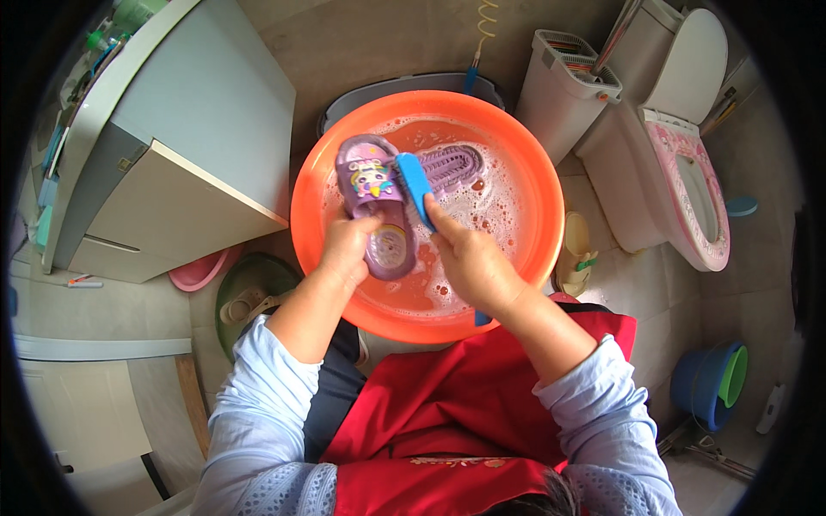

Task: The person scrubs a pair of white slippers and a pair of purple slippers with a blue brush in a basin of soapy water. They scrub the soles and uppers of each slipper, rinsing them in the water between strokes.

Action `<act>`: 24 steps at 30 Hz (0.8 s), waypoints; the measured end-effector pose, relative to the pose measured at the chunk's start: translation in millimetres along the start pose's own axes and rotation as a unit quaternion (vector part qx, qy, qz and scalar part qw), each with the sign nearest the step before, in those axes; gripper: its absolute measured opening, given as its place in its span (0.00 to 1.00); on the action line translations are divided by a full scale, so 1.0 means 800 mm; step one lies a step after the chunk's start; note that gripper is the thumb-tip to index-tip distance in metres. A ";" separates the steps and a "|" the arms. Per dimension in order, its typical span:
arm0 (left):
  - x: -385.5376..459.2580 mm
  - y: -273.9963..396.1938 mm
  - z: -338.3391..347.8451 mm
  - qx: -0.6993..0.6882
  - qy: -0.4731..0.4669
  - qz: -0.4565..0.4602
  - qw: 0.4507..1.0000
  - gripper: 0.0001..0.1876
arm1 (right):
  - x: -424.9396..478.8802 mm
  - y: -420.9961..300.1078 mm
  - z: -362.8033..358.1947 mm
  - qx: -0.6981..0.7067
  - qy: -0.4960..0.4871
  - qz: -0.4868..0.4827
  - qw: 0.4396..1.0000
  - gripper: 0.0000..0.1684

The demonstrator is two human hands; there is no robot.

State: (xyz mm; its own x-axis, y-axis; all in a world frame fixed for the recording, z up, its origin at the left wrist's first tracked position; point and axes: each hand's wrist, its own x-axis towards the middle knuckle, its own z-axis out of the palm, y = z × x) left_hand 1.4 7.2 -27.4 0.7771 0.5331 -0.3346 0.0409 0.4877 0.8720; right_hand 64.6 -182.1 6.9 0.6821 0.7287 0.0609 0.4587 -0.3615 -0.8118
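Observation:
My left hand (352, 242) grips a purple slide sandal (395, 248) by its side, with the thumb at the strap opening. A raised cartoon unicorn decorates its strap. In my right hand (474, 255) is a blue-handled scrub brush (414, 187), its bristles turned to the sandal's right edge. Behind the brush, a second purple sandal (455, 164) lies in the suds with a ridged surface up, partly hidden. Both hands are over an orange plastic basin (554, 216) that holds foamy water.
A grey tub (342, 106) stands behind the basin. To the right are a mop bucket (548, 90), a toilet (619, 187) and a yellow sandal (574, 255). At left are a cabinet (174, 213), a pink basin (197, 274) and a green basin (235, 280) holding beige footwear. Blue bucket (697, 384) at lower right.

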 end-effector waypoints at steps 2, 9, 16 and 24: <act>0.013 0.002 -0.006 0.005 -0.006 0.034 0.999 0.20 | -0.005 -0.003 0.005 0.015 -0.003 -0.006 1.000 0.30; -0.016 -0.016 0.012 0.069 -0.044 0.010 0.997 0.21 | 0.017 -0.001 -0.022 0.031 0.016 0.066 0.997 0.30; 0.019 0.003 -0.008 -0.056 -0.019 0.007 0.998 0.18 | -0.013 0.001 0.007 0.031 -0.013 -0.027 0.999 0.32; -0.009 -0.009 0.004 -0.047 -0.061 -0.039 0.996 0.21 | 0.022 0.005 -0.020 0.083 0.029 0.046 0.995 0.30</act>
State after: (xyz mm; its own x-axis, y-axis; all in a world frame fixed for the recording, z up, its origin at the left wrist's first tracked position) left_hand -2.6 -3.0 -30.2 0.8447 0.4064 -0.3483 0.0484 0.5902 0.8058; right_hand 87.2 -180.2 13.8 0.7508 0.6604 0.0114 0.2951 -0.3199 -0.9003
